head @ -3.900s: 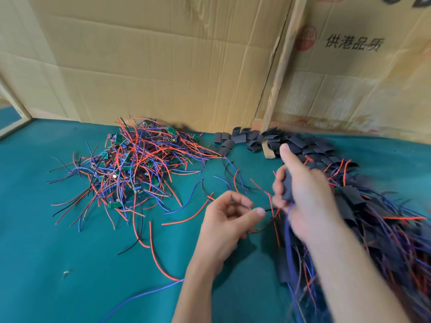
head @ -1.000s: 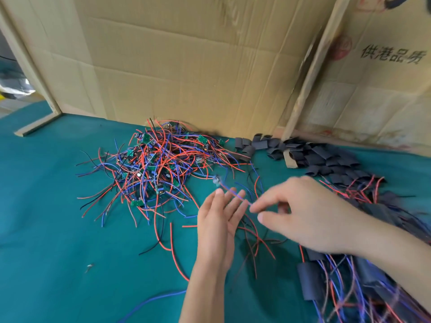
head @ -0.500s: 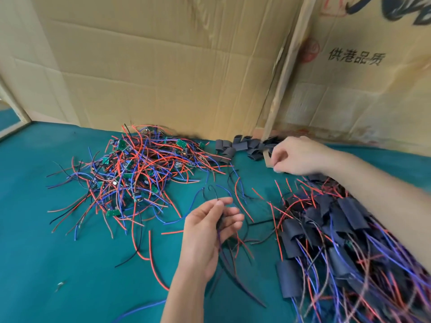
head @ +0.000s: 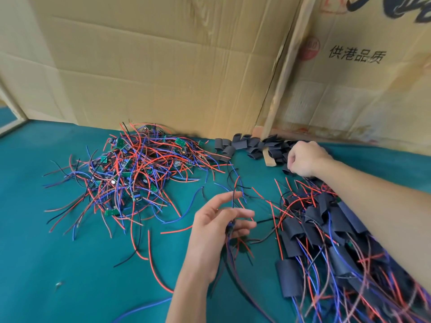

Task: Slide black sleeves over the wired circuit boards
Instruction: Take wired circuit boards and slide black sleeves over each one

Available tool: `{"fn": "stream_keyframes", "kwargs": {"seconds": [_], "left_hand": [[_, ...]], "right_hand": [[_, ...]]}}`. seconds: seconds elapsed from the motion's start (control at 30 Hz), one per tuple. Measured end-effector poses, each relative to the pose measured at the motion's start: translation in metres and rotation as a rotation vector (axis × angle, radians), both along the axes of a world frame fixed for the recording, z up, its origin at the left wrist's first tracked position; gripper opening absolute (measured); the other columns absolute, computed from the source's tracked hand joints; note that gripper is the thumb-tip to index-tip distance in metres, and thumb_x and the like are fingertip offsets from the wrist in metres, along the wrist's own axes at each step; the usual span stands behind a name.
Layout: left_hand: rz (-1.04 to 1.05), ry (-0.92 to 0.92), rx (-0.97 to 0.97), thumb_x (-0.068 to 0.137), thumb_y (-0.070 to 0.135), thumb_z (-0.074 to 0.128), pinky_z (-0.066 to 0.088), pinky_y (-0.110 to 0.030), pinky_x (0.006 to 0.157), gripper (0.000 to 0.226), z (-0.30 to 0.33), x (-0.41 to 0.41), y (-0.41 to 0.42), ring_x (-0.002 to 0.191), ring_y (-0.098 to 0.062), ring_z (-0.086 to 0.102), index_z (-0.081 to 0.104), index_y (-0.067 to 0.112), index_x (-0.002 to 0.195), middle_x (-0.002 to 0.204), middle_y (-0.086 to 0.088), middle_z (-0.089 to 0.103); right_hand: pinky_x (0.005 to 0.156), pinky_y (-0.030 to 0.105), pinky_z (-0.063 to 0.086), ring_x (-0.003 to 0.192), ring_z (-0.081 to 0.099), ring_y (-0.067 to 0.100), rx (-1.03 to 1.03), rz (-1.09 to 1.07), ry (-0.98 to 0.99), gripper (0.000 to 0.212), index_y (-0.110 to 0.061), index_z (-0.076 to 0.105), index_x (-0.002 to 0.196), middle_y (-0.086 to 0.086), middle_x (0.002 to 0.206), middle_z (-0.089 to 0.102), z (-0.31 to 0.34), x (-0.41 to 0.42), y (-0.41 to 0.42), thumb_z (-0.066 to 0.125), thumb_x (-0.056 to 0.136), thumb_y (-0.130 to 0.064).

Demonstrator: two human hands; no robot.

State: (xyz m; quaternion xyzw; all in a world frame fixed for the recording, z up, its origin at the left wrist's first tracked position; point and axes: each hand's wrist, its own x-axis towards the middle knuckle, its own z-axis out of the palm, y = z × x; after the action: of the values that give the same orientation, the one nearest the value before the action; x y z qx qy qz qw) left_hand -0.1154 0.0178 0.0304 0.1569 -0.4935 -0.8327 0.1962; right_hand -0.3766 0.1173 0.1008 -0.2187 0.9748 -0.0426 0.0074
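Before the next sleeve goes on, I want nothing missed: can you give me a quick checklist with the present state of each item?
1. Left hand holds a wired piece: ok, wires run through its fingers; whether a board is on them cannot be told.
2. Right hand at the loose black sleeves: ok, fingers curled among them.
3. Single sleeve picked out: cannot tell, the fingers hide it.
4. Unsleeved boards left: ok, the wire pile shows green boards.
5. Finished pile kept apart from the unsleeved pile: ok.
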Motion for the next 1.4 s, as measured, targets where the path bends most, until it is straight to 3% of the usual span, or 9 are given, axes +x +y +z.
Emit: {"fn": "stream_keyframes", "kwargs": {"seconds": [0.13, 0.27, 0.5, 0.67, 0.83, 0.97, 1.13, 1.27, 1.4], "left_hand": [[0.022, 0.017, 0.003, 0.096, -0.007, 0.044, 0.058, -0.029, 0.066, 0.03, 0.001, 0.0, 0.0, 0.072, -0.028, 0.072, 0.065, 0.005, 0.114, 0.093, -0.02, 0.074], [0.038, 0.015, 0.004, 0.095, -0.007, 0.046, 0.059, -0.03, 0.068, 0.027, -0.001, -0.001, -0.001, 0.08, -0.032, 0.074, 0.066, 0.006, 0.107, 0.096, -0.021, 0.075], [0.113, 0.036, 0.049, 0.101, 0.003, 0.049, 0.059, -0.027, 0.065, 0.017, -0.004, -0.004, -0.001, 0.077, -0.027, 0.073, 0.065, 0.007, 0.1, 0.082, -0.017, 0.074], [0.205, 0.041, 0.058, 0.104, 0.017, 0.049, 0.057, -0.025, 0.06, 0.018, -0.004, -0.006, -0.001, 0.072, -0.023, 0.074, 0.065, 0.009, 0.101, 0.086, -0.012, 0.075], [0.297, 0.049, 0.031, 0.104, 0.016, 0.048, 0.038, -0.026, 0.052, 0.029, -0.005, -0.007, -0.002, 0.055, -0.013, 0.045, 0.071, 0.002, 0.093, 0.071, -0.012, 0.058], [0.296, 0.012, -0.014, 0.101, 0.008, 0.05, 0.036, -0.028, 0.052, 0.023, -0.009, -0.008, -0.004, 0.065, -0.022, 0.046, 0.072, 0.004, 0.094, 0.081, -0.02, 0.061], [0.243, 0.007, -0.121, 0.102, 0.009, 0.053, 0.044, -0.044, 0.074, 0.021, -0.016, -0.009, -0.003, 0.081, -0.031, 0.053, 0.071, 0.002, 0.097, 0.09, -0.029, 0.064], [0.23, 0.032, -0.164, 0.102, 0.009, 0.053, 0.042, -0.026, 0.056, 0.02, -0.016, -0.005, -0.004, 0.066, -0.02, 0.048, 0.069, 0.007, 0.09, 0.075, -0.015, 0.055], [0.232, 0.036, -0.181, 0.102, 0.007, 0.052, 0.037, -0.032, 0.059, 0.023, -0.014, -0.003, -0.003, 0.071, -0.028, 0.043, 0.068, 0.017, 0.089, 0.076, -0.023, 0.053]], "right_hand": [[0.091, 0.04, 0.054, 0.108, 0.062, 0.038, 0.0, -0.008, -0.077, 0.017, -0.022, 0.073, 0.103, 0.013, 0.124, 0.064, 0.003, -0.004, 0.0, 0.071, 0.087, -0.016], [0.1, 0.042, 0.051, 0.123, 0.056, 0.034, 0.06, 0.028, -0.15, 0.053, -0.022, 0.06, 0.137, 0.012, 0.13, 0.063, -0.01, -0.007, -0.001, 0.077, 0.088, -0.03], [0.096, 0.035, 0.051, 0.11, 0.062, 0.03, -0.115, 0.109, -0.093, 0.049, -0.016, 0.072, 0.117, 0.015, 0.122, 0.067, 0.028, 0.017, -0.023, 0.088, 0.074, -0.033], [0.066, 0.018, 0.048, 0.071, 0.065, 0.004, -0.457, 0.361, -0.09, 0.034, -0.031, 0.076, 0.097, -0.012, 0.088, 0.071, 0.045, 0.125, -0.02, 0.088, 0.065, -0.033], [0.078, 0.038, 0.053, 0.078, 0.064, 0.02, -0.613, 0.441, -0.054, 0.041, -0.017, 0.072, 0.112, -0.002, 0.1, 0.058, -0.011, 0.194, -0.013, 0.081, 0.073, -0.012], [0.065, 0.023, 0.053, 0.069, 0.064, 0.009, -0.841, 0.352, -0.046, 0.045, -0.017, 0.075, 0.107, -0.011, 0.091, 0.057, -0.033, 0.199, -0.005, 0.088, 0.067, -0.004], [0.064, 0.017, 0.055, 0.07, 0.07, 0.009, -1.077, 0.299, -0.163, 0.036, -0.022, 0.078, 0.105, -0.01, 0.089, 0.063, -0.046, 0.205, 0.002, 0.086, 0.072, -0.011], [0.064, 0.023, 0.058, 0.067, 0.074, 0.018, -1.344, 0.262, -0.481, 0.028, -0.021, 0.08, 0.096, -0.008, 0.097, 0.066, -0.047, 0.209, 0.0, 0.08, 0.081, 0.002], [0.077, 0.041, 0.062, 0.068, 0.072, 0.022, -1.382, 0.238, -0.681, 0.03, -0.028, 0.079, 0.099, 0.011, 0.075, 0.074, -0.05, 0.209, 0.002, 0.08, 0.082, -0.004]]}}
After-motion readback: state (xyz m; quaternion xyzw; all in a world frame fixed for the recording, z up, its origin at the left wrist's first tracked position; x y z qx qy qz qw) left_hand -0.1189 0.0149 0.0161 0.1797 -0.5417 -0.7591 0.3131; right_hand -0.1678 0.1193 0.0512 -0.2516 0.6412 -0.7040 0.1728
